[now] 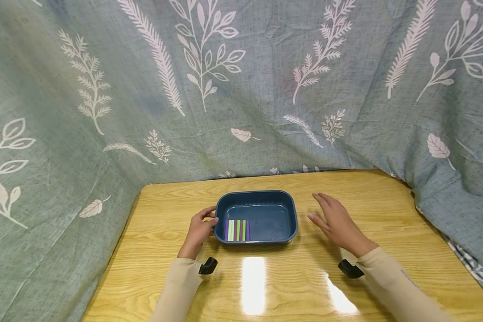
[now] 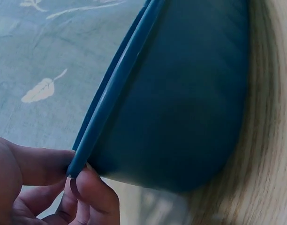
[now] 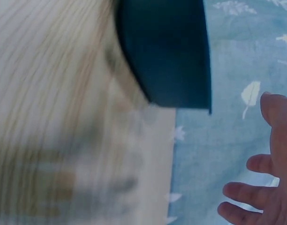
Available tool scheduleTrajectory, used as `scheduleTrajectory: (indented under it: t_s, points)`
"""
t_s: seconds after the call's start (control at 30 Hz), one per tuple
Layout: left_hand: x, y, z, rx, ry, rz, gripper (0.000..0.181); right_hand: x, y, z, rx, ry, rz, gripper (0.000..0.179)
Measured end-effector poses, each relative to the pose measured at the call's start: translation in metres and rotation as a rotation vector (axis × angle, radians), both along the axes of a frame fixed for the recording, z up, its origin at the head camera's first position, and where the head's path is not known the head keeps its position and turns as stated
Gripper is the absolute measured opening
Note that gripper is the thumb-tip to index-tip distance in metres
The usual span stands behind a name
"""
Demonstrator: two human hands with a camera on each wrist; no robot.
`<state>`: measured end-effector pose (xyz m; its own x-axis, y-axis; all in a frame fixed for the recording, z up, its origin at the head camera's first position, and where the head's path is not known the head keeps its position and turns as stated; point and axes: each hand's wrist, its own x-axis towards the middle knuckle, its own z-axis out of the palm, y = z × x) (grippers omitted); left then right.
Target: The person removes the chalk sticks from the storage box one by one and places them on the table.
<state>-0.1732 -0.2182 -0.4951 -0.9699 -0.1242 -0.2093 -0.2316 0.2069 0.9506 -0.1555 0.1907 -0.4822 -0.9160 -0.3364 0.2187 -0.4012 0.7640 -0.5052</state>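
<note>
A dark blue rectangular tub [image 1: 271, 223] with rounded corners stands on the wooden table. Along its left front inside lies a row of several thin sticks [image 1: 236, 230] in purple, pale green, maroon and bright green. My left hand [image 1: 200, 230] pinches the tub's left rim; in the left wrist view the thumb [image 2: 45, 165] is on one side of the rim and a finger is on the other. To the right of the tub, apart from it, my right hand [image 1: 338, 221] hovers with fingers extended and holds nothing. The right wrist view shows its spread fingers [image 3: 249, 194] away from the tub wall.
Behind the wooden table [image 1: 177, 197] and along both sides hangs a grey-green curtain [image 1: 261, 98] with white leaf prints. Each wrist bears a black strap mount [image 1: 351, 269]. Bright light reflections lie on the table in front of the tub.
</note>
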Motion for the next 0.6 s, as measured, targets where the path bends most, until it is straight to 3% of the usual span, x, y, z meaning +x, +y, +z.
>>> scheduleTrajectory:
  t_s: [0.6]
  points:
    - [0.001, 0.001, -0.004, 0.023, -0.025, 0.044, 0.042, -0.009, -0.07, 0.018, -0.114, 0.059, 0.064, 0.054]
